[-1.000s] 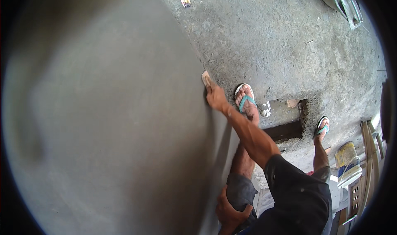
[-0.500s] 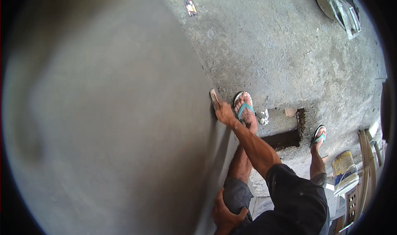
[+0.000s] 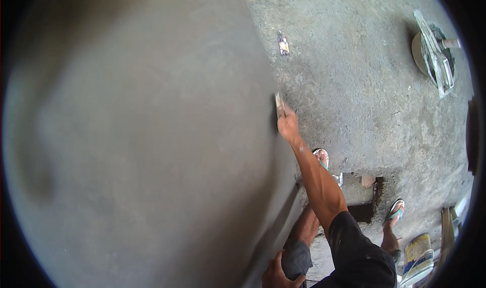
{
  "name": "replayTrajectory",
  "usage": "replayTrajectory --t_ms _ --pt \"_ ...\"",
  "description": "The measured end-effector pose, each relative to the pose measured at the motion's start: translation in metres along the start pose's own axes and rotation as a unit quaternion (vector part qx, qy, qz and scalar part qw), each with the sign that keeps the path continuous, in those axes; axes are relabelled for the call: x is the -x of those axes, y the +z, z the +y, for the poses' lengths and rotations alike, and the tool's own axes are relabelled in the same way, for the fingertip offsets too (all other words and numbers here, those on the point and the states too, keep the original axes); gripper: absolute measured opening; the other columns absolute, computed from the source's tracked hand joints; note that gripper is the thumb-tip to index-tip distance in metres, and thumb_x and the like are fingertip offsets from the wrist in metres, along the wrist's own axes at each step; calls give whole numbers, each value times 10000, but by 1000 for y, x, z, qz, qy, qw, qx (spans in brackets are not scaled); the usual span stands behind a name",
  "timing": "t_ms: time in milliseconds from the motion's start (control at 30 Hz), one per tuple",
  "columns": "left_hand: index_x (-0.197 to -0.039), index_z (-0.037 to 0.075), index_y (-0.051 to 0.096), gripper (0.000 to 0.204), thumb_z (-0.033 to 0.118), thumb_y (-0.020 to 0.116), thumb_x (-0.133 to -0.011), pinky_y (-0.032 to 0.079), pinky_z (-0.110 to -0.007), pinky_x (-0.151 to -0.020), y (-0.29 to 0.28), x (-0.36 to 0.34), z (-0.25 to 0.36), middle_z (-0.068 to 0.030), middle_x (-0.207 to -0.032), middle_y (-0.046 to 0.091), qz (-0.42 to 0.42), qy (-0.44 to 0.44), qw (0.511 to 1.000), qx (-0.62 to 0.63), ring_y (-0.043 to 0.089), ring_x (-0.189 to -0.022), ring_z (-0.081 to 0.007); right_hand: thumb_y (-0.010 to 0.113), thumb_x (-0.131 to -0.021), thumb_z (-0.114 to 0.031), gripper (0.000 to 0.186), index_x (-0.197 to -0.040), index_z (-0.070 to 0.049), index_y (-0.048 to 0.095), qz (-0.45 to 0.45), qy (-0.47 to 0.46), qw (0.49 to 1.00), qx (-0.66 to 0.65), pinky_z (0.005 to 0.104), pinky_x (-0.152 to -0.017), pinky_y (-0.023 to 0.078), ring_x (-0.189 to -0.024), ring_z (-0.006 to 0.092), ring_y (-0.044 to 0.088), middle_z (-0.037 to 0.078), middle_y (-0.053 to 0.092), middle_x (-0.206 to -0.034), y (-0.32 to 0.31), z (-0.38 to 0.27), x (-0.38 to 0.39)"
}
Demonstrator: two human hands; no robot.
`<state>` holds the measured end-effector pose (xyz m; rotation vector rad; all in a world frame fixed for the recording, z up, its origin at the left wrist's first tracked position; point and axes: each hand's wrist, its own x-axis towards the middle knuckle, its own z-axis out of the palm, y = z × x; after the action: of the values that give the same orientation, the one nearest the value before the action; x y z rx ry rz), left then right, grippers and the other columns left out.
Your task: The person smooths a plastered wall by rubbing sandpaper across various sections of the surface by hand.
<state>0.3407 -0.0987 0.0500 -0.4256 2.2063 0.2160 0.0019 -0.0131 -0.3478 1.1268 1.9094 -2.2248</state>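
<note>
A smooth grey wall (image 3: 152, 136) fills the left side. In my right hand (image 3: 288, 127) is a narrow, pale flat tool that looks like a plastering float (image 3: 278, 100), seen nearly edge-on. It lies against the wall low down, close to where wall and floor meet; my fingers are closed round its back. The float's working face is hidden. At the bottom, my left hand (image 3: 278, 275) is wrapped over my bent left knee (image 3: 297, 259), its fingers partly cut off by the frame's edge.
Ahead on the rough concrete floor (image 3: 349, 85) lies a small printed wrapper (image 3: 283, 44). A round tub (image 3: 418, 54) at the far right has a metal-framed tool (image 3: 441, 75) across it. Near my feet is a square floor recess (image 3: 362, 213). A yellow-and-blue bucket (image 3: 417, 250) and wooden planks (image 3: 447, 229) sit lower right.
My right hand and the float have slid forward along the wall's foot, nearer the wrapper. My view has shifted, bringing a bright patch in at the top. My left hand stays on the knee.
</note>
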Motion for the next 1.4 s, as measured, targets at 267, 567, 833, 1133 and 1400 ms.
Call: replayTrajectory --t_ms 267,567,833,1133,1400 --pt "-1570 96 347 1066 483 860 -720 487 -584 -1044 14 25 23 -295 -1413 538 -14 11 1000 13 585 -1246 -474 456 -1131 -340 531 -1470 64 514 -16 -129 991 -11 337 -1135 376 -1303 198 535 116 619 -1430 -170 -131 41" --pt "-1643 149 227 1204 618 822 -708 460 -491 -1111 137 115 -5 -312 -1487 508 -9 4 981 193 574 -1322 -454 597 -1016 -277 311 -1195 -26 637 -231 113 964 75 463 -810 563 -1027 302 687 160 697 -1118 -569 -156 313" --pt "-1260 31 707 715 613 708 -844 526 -450 -1005 235 283 -33 -233 -1198 728 -21 -107 859 501 691 -1161 -359 524 -1013 -316 380 -1261 -31 565 -80 30 971 221 440 -872 601 -1054 268 672 132 659 -1191 -850 -245 401" --pt "-1191 -5 718 632 533 540 -911 525 -492 -994 352 392 -63 -253 -1238 697 21 -128 898 421 669 -1151 -424 488 -1024 -298 381 -1310 -68 591 -143 54 965 215 431 -921 594 -1114 297 675 143 677 -1243 -839 -287 441" --pt "-1103 -5 751 568 492 584 -886 534 -493 -981 420 499 -84 -248 -1194 716 157 -232 728 625 683 -1106 -433 435 -1064 -230 364 -1306 -19 606 -300 130 920 216 440 -953 565 -1079 276 676 131 662 -1265 -612 -339 526"
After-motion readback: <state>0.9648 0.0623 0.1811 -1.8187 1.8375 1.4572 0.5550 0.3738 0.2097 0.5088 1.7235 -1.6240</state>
